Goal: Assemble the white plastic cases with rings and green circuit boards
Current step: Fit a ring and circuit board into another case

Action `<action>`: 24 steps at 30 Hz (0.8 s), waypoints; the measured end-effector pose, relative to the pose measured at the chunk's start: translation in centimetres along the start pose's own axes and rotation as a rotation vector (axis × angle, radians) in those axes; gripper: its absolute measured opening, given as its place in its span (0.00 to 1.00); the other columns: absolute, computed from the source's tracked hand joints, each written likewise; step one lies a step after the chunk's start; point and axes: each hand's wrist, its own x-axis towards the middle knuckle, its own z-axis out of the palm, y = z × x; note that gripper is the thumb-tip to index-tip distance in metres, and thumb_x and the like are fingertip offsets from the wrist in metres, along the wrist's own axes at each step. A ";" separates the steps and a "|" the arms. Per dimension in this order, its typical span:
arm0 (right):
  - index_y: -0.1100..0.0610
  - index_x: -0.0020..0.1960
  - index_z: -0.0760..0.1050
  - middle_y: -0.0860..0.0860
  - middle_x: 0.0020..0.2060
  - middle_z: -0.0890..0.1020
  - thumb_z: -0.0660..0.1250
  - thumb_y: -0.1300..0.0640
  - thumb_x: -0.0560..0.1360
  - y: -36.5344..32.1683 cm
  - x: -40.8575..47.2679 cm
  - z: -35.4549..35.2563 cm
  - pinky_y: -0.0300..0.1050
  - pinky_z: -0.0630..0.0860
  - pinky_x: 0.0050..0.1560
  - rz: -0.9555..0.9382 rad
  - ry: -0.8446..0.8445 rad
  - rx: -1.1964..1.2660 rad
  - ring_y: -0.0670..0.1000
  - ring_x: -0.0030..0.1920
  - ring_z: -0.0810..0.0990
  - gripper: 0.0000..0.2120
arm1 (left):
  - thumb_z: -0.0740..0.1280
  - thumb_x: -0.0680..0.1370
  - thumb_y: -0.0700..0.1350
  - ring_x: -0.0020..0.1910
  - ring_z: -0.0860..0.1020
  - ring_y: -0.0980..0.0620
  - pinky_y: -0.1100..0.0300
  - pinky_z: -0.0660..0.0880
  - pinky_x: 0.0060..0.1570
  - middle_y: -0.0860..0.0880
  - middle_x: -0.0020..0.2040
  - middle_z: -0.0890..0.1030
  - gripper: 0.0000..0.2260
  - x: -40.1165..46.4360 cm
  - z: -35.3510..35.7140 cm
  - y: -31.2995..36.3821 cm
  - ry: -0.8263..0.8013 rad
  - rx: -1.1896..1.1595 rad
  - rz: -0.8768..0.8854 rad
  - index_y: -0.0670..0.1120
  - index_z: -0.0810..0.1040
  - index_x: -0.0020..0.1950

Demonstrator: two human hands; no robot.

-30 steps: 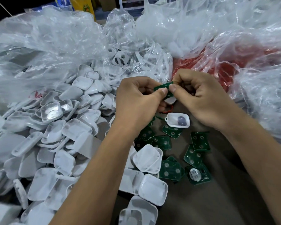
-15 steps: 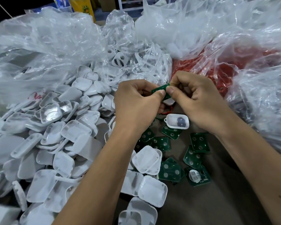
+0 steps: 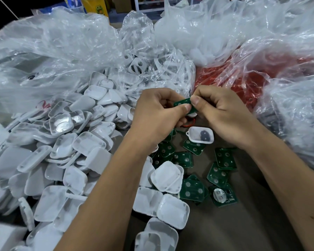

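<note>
Head view: my left hand (image 3: 158, 116) and right hand (image 3: 223, 113) both pinch one green circuit board (image 3: 182, 102) between thumb-tips, its long axis running eight to two o'clock. An open white case (image 3: 200, 134) waits on the table (image 3: 243, 223) at six o'clock, nearer my right hand.

Head view, downward, seemingly close

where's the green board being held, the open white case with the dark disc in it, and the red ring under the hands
green circuit board (image 3: 182, 102), head view, on its top edge between the thumbs
open white case (image 3: 196, 135), head view, on its pale floor
red ring (image 3: 188, 125), head view, on its visible arc
</note>
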 end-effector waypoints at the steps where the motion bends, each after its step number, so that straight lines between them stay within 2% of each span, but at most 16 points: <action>1: 0.55 0.41 0.76 0.43 0.29 0.73 0.63 0.57 0.85 0.0 0.0 0.0 0.35 0.65 0.34 0.003 -0.004 -0.001 0.41 0.31 0.69 0.14 | 0.75 0.76 0.35 0.29 0.81 0.52 0.64 0.76 0.31 0.44 0.32 0.84 0.03 0.0 0.0 0.0 0.003 0.003 0.003 0.39 0.84 0.43; 4: 0.57 0.42 0.76 0.44 0.29 0.71 0.63 0.57 0.85 0.0 0.0 0.1 0.35 0.65 0.34 0.024 -0.018 0.022 0.42 0.31 0.68 0.14 | 0.75 0.76 0.34 0.28 0.80 0.53 0.64 0.75 0.30 0.43 0.31 0.83 0.04 0.0 0.0 0.0 0.010 -0.018 -0.005 0.38 0.83 0.42; 9: 0.61 0.40 0.77 0.54 0.30 0.75 0.67 0.59 0.83 0.0 -0.2 0.5 0.36 0.64 0.33 -0.041 0.074 -0.065 0.45 0.32 0.70 0.13 | 0.74 0.75 0.34 0.29 0.80 0.50 0.60 0.76 0.32 0.39 0.33 0.83 0.03 -0.1 0.6 -0.1 0.061 -0.044 -0.090 0.36 0.84 0.42; 12: 0.61 0.39 0.77 0.51 0.27 0.73 0.68 0.59 0.82 0.0 -0.4 0.6 0.37 0.61 0.31 -0.066 0.100 -0.115 0.46 0.29 0.68 0.14 | 0.75 0.75 0.36 0.28 0.79 0.48 0.56 0.77 0.33 0.37 0.33 0.83 0.04 -0.2 0.8 -0.1 0.078 -0.021 -0.125 0.38 0.84 0.40; 15: 0.59 0.37 0.76 0.46 0.25 0.70 0.68 0.60 0.82 -0.3 -0.4 0.7 0.37 0.61 0.31 -0.096 0.114 -0.132 0.46 0.27 0.67 0.15 | 0.75 0.73 0.35 0.27 0.79 0.46 0.56 0.75 0.32 0.36 0.32 0.83 0.07 -0.3 0.8 0.0 0.089 -0.008 -0.133 0.40 0.83 0.35; 18: 0.57 0.36 0.74 0.44 0.24 0.69 0.69 0.61 0.81 -1.3 -0.7 1.4 0.37 0.62 0.31 -0.166 0.135 -0.136 0.46 0.26 0.67 0.15 | 0.70 0.69 0.33 0.25 0.80 0.48 0.58 0.76 0.28 0.43 0.28 0.82 0.07 -0.2 0.8 0.0 0.121 0.031 -0.121 0.42 0.84 0.33; 22: 0.58 0.37 0.76 0.45 0.25 0.73 0.67 0.61 0.82 -1.5 -0.7 1.2 0.36 0.66 0.28 -0.177 0.238 -0.048 0.47 0.28 0.76 0.15 | 0.75 0.74 0.34 0.27 0.80 0.52 0.63 0.74 0.27 0.45 0.31 0.83 0.05 0.0 0.3 0.1 0.092 -0.126 -0.125 0.41 0.84 0.39; 24: 0.58 0.35 0.76 0.44 0.25 0.72 0.69 0.60 0.81 -0.8 -0.5 0.6 0.32 0.63 0.29 -0.154 0.300 -0.159 0.47 0.28 0.73 0.15 | 0.75 0.75 0.35 0.29 0.80 0.50 0.62 0.75 0.29 0.44 0.32 0.83 0.06 0.1 0.2 -0.1 0.099 -0.129 -0.120 0.42 0.84 0.39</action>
